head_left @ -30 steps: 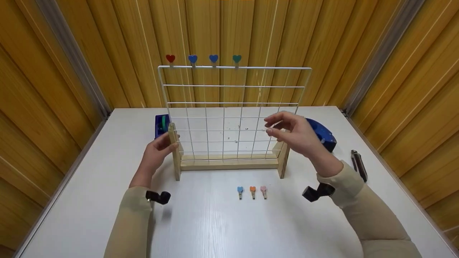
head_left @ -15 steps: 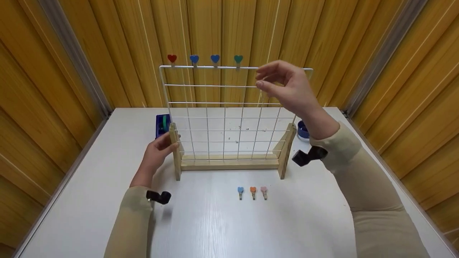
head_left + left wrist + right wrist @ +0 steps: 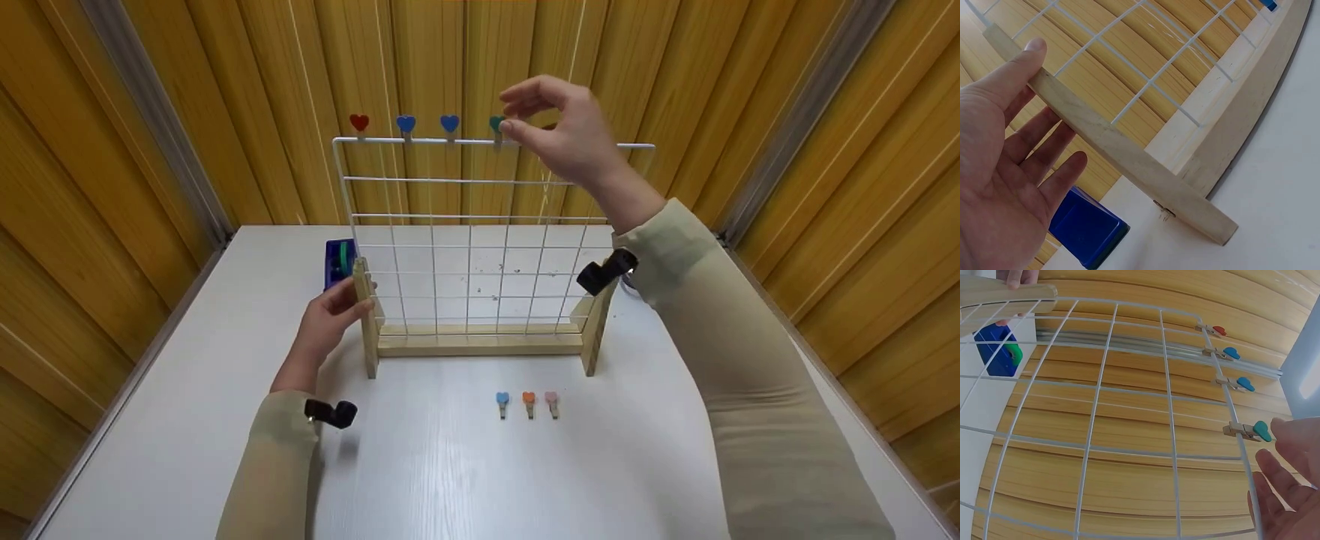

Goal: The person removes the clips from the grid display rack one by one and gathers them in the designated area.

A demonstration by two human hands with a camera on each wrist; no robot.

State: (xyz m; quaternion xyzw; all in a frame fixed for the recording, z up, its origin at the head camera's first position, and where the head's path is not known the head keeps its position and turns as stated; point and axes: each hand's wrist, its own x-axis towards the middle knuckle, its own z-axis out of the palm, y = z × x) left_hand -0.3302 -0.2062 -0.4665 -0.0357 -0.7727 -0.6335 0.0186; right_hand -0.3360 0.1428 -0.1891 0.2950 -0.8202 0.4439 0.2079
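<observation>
My left hand (image 3: 322, 321) grips the left wooden post (image 3: 1112, 140) of a stand that holds a white wire grid (image 3: 1089, 444) upright. In the left wrist view its thumb lies over the post and its fingers are on the other side. At the grid's top bar, my right hand (image 3: 566, 131) is beside a green heart clothespin (image 3: 1261, 431), fingers spread loosely and thumb tip close to the heart; whether it touches cannot be told. To the left on that bar are a red heart clothespin (image 3: 359, 122) and two blue ones, a left one (image 3: 406, 124) and a right one (image 3: 450, 123).
On the white table (image 3: 420, 465) before the stand lie a light blue heart clothespin (image 3: 502, 403), an orange one (image 3: 529, 403) and a pink one (image 3: 552, 403). Behind the left post stands a blue tape dispenser (image 3: 339, 262) with a green roll. Wood-patterned walls enclose the table.
My right hand has risen from the grid's lower right to the top bar and moved left to the green heart clothespin. The left hand has stayed on the post.
</observation>
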